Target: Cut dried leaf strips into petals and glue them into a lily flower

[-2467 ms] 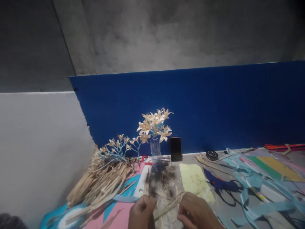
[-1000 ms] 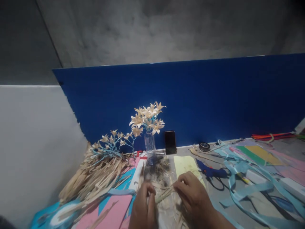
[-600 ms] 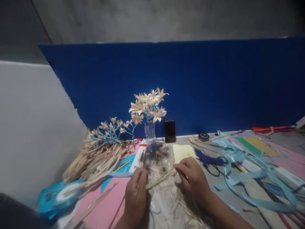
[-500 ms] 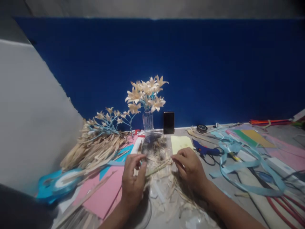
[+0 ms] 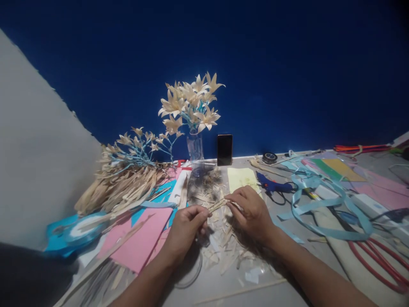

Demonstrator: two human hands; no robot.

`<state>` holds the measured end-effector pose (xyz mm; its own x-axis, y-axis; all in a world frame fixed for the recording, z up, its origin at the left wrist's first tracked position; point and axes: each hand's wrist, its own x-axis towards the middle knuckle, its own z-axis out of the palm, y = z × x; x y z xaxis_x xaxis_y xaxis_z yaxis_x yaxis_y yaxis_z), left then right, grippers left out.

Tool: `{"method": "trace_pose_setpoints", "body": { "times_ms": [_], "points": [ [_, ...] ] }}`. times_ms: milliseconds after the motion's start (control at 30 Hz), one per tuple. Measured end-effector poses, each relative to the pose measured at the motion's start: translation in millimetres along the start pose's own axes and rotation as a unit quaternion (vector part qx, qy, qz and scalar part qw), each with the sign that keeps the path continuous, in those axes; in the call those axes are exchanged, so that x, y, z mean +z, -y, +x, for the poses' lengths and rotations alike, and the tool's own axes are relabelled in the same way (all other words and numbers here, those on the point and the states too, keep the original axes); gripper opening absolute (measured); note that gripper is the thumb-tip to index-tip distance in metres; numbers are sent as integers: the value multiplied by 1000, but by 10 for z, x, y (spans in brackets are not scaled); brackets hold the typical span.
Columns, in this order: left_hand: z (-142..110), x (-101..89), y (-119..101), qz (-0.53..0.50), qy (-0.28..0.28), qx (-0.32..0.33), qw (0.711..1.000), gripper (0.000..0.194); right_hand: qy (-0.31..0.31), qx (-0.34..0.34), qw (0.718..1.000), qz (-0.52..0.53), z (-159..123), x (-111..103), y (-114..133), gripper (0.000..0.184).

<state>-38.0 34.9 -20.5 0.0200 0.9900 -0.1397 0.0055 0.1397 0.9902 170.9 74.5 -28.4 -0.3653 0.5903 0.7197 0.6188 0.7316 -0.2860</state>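
Note:
Between my two hands runs a thin bundle of pale dried-leaf strips. My left hand is closed, thumb and fingers pinching its left end. The fingertips of my right hand are pressed together on the other end, a little higher. Scraps of dried strip litter the tabletop below. Behind my hands a clear vase holds cream flowers on light-blue stems. A yellow paper sheet lies just beyond my right hand.
To the left are dried husks, smaller flowers, pink paper and a tape roll. A phone stands against the blue wall. Rightward lie a blue glue gun, light-blue ribbon and red cords.
My left hand, apart from the strips before with thumb and fingers spread, has closed on their left end. My right hand keeps its pinch. The camera view has tilted down.

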Motion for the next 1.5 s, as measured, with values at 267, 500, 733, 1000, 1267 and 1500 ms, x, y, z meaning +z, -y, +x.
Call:
{"method": "trace_pose_setpoints", "body": {
  "times_ms": [267,500,733,1000,1267,1500],
  "points": [
    [52,-3,21,-128,31,-49,990,25,-146,1,989,-13,60,-143,-114,23],
    [-38,57,-2,-32,60,-7,998,24,0,-54,997,-57,-2,-17,153,20],
    [-32,50,-38,-97,81,-12,992,18,116,247,915,299,70,-103,156,11],
    [-100,177,39,-259,194,-218,921,13,71,396,799,446,20,38,150,21],
    [-63,176,97,-278,179,-237,913,13,54,375,823,423,12,82,132,18],
    [-57,191,120,-306,190,-216,907,8,65,313,886,336,-26,78,213,10]
  ]
}}
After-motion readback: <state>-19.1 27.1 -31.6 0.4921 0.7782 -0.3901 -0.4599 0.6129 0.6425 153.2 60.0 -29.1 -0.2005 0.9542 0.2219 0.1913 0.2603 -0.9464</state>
